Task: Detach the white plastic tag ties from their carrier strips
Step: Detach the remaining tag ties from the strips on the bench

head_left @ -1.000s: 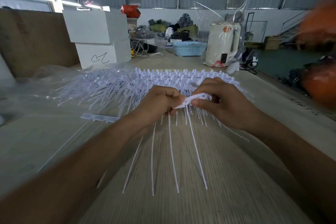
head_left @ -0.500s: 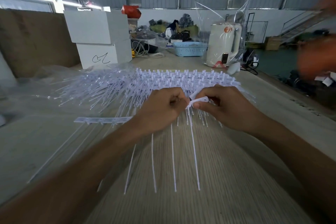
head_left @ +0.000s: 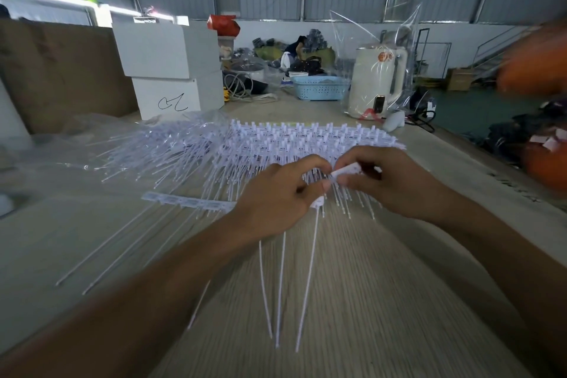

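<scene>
Near the middle of the table (head_left: 383, 301), just in front of the heap of undetached strips (head_left: 306, 141), a short carrier strip (head_left: 346, 169) is pinched in the curled fingers of the right hand (head_left: 395, 184), its long axis running roughly left to right, tilted up to the right. The left hand (head_left: 276, 202) is closed round the heads of several white tag ties (head_left: 306, 279), apparently so that they can be pulled off against the right hand's grip. Their thin tails hang toward the viewer, fanned slightly, with the long axes pointing away from the heap. An emptied strip (head_left: 187, 202) lies flat to the left.
</scene>
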A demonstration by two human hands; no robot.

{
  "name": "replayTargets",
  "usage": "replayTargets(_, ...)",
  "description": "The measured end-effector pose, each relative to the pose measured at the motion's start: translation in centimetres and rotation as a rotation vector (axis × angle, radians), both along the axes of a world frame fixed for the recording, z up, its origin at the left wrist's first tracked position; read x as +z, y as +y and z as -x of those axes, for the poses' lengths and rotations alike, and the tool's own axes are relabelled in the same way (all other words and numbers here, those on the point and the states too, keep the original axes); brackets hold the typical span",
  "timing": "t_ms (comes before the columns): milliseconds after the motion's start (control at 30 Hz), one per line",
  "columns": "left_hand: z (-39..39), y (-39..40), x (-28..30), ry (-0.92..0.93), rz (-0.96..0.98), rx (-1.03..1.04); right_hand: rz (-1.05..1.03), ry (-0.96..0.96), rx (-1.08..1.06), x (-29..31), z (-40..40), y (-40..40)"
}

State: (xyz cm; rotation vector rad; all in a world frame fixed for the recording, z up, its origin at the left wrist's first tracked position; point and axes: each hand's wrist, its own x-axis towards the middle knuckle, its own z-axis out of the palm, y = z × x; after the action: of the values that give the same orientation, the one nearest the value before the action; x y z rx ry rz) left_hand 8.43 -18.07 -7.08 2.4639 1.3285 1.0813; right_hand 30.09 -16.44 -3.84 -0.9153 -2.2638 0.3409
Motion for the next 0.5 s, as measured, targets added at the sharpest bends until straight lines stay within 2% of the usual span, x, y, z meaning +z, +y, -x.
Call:
replayTargets(200, -0.03, 0.22, 0.01, -0.104, -0.032, -0.005, 0.142, 0.123, 0.164, -0.52, 0.73, -0.33)
replayTargets(267, 0.04, 0.15, 0.08, -0.129, -0.027, -0.032, 0.191, 0.170, 0.148, -0.56, 0.70, -0.31)
replayTargets(367, 0.08, 0.18, 0.08, -0.164, -0.025, -0.040, 0.158, 0.189, 0.064, -0.64, 0.74, -0.20)
replayTargets(500, 0.05, 0.14, 0.07, -0.115, -0.016, -0.042, 0.178, 0.236, 0.074, -0.49, 0.63, -0.33)
